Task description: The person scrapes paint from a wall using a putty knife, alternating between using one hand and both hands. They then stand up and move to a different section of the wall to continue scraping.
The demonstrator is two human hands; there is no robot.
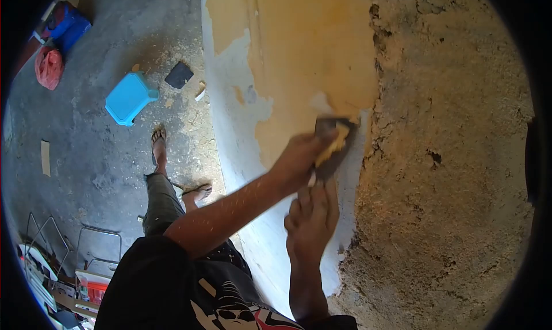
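Observation:
My left hand grips a dark, flat scraping tool that lies against the wall. Yellowish material shows on the tool, and its outline is smeared by motion. Just below, my right hand has its fingers together at the tool's lower end; the fingertips are partly hidden there. Around both hands, the wall has yellow paint with pale patches where the coating is gone. A loose-looking pale flake shows just above the tool.
Rough brown wall fills the right side. On the grey floor at the left are a blue stool, a dark square piece, a red bag and a cardboard strip. Metal frames stand at the lower left. My feet show near debris.

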